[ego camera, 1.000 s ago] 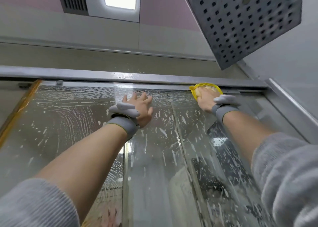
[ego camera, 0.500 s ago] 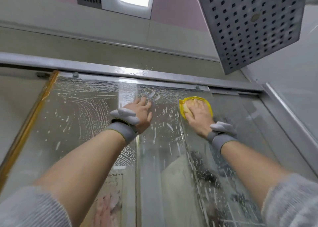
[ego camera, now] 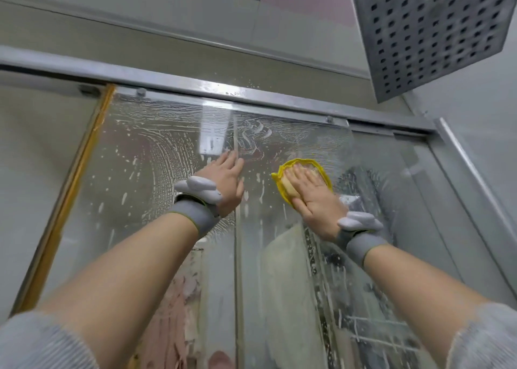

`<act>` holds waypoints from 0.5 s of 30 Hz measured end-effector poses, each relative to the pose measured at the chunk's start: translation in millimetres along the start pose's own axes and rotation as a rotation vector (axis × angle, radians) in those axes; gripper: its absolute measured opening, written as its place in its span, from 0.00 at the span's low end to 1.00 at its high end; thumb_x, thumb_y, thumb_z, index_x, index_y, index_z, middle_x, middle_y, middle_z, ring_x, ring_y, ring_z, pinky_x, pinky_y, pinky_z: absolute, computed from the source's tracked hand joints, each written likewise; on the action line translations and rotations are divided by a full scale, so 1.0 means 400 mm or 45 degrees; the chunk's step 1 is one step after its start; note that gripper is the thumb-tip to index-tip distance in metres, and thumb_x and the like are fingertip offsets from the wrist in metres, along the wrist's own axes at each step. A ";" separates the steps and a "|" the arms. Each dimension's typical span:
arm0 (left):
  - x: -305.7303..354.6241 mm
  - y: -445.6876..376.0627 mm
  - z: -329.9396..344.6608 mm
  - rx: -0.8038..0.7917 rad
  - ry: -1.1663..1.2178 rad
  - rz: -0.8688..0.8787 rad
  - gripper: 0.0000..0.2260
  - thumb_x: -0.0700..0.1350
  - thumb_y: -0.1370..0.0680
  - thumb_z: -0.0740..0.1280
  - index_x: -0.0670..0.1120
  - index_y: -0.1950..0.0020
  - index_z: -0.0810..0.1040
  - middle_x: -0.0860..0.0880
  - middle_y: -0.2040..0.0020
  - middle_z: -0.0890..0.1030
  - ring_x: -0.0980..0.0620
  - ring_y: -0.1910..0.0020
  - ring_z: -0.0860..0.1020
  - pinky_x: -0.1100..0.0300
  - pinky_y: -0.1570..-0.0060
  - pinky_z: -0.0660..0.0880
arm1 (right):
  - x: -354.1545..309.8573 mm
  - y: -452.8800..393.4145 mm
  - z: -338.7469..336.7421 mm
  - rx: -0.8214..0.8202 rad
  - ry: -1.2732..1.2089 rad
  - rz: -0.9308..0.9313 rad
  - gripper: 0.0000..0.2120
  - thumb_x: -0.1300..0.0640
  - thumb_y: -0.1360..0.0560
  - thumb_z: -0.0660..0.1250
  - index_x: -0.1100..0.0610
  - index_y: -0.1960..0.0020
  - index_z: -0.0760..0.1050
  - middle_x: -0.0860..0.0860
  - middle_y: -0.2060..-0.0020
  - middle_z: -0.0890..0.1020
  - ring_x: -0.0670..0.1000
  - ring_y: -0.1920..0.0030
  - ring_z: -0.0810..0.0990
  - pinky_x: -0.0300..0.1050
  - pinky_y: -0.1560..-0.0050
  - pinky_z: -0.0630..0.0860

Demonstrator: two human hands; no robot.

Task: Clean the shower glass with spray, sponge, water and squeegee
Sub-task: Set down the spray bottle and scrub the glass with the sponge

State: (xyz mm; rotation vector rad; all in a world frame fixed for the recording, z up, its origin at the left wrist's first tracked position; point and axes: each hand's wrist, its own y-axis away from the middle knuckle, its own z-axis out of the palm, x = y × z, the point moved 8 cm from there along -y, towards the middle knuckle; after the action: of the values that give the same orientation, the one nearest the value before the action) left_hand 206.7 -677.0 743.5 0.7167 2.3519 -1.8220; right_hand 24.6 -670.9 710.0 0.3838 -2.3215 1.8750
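Observation:
The shower glass (ego camera: 156, 173) fills the middle of the view, streaked with white soap foam in curved swipe marks. My right hand (ego camera: 313, 201) presses a yellow sponge (ego camera: 303, 167) flat against the glass, well below the top rail. My left hand (ego camera: 226, 181) lies flat on the glass just left of it, fingers together, holding nothing. Both wrists wear grey bands with pale plastic devices. No spray bottle or squeegee shows.
A metal top rail (ego camera: 251, 94) runs across above the glass. A square perforated shower head (ego camera: 430, 33) hangs at the upper right. An orange-yellow seal strip (ego camera: 72, 189) edges the glass on the left; a metal frame post (ego camera: 470, 173) slopes down on the right.
My right hand has slid the sponge down and to the left, away from the top rail. My left hand stayed pressed on the glass. The view has tilted slightly downward.

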 end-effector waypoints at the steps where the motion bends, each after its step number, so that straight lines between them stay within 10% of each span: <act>1: -0.010 0.023 0.005 0.002 -0.009 -0.015 0.26 0.49 0.17 0.49 0.44 0.21 0.49 0.46 0.20 0.49 0.48 0.22 0.48 0.55 0.25 0.50 | 0.023 0.046 0.000 -0.043 0.015 -0.012 0.31 0.47 0.24 0.48 0.49 0.23 0.47 0.48 0.23 0.48 0.48 0.23 0.44 0.41 0.25 0.38; 6: -0.047 0.112 0.001 -0.124 -0.044 -0.073 0.26 0.49 0.17 0.50 0.42 0.21 0.48 0.44 0.20 0.48 0.46 0.22 0.49 0.55 0.25 0.50 | 0.103 0.061 -0.020 -0.168 0.167 0.387 0.29 0.54 0.18 0.52 0.55 0.22 0.43 0.54 0.22 0.45 0.51 0.23 0.43 0.42 0.26 0.38; 15: -0.096 0.205 0.010 -0.234 -0.033 -0.077 0.26 0.49 0.17 0.50 0.46 0.21 0.47 0.47 0.20 0.46 0.46 0.22 0.48 0.51 0.25 0.55 | -0.111 0.114 0.036 -0.235 0.022 -0.055 0.31 0.53 0.18 0.53 0.53 0.23 0.39 0.47 0.25 0.40 0.48 0.24 0.38 0.39 0.26 0.34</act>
State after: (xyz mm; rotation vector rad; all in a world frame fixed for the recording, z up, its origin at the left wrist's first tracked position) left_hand 273.4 -677.5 682.1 0.6022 2.5071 -1.5978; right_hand 55.2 -671.2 652.3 0.3906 -2.4282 1.6205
